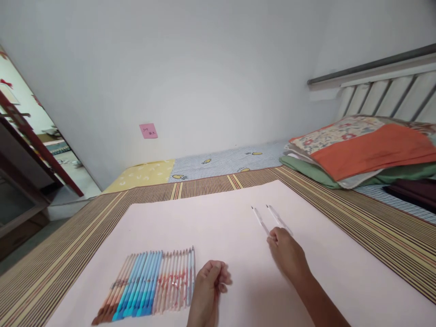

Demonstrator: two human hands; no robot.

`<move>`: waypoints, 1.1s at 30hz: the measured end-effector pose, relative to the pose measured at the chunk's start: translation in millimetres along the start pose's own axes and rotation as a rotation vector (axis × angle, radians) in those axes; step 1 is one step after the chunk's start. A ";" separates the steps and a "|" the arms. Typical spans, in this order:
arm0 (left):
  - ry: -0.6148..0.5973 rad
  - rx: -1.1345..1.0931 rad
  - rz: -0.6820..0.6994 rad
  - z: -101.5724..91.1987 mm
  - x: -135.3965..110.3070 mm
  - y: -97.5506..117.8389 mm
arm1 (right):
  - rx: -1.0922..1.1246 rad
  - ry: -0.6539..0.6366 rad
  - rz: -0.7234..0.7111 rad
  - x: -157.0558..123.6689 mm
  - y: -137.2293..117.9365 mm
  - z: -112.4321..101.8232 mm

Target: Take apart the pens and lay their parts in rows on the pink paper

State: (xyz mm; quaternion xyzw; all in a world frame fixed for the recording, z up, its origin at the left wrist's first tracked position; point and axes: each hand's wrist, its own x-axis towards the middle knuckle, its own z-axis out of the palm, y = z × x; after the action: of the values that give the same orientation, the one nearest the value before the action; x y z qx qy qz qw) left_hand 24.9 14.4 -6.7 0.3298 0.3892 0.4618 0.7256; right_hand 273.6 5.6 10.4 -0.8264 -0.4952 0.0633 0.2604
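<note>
My right hand [288, 254] is closed, its fingers pinching the near end of a slim white pen [260, 220] with a dark tip pointing away from me. Just right of it lies a second slim white pen [276, 216], partly behind the hand. My left hand [208, 286] is curled with thumb against fingers, and nothing shows in it. Beside it, to the left, several pens lie side by side in a row: brown-and-peach pens [114, 290], blue pens [143, 281] and pale pens with red patterns [175, 279], tips facing away.
A large pale pink sheet [204, 218] covers much of the striped mat [112, 211]. Folded cloths and an orange cushion [374, 152] are stacked at the right, near a white radiator [384, 97]. A pink note [148, 131] sticks to the wall; a doorway opens at the left.
</note>
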 end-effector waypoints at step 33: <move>0.014 0.016 -0.029 0.6 6.0 -8.2 | -0.170 -0.171 0.101 26.4 3.4 -5.9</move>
State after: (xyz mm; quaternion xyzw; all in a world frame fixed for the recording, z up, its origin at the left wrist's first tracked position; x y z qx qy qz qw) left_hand 30.3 16.9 -14.8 0.3269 0.4029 0.4503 0.7267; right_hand 291.7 24.5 17.8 -0.8610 -0.4769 0.1046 0.1428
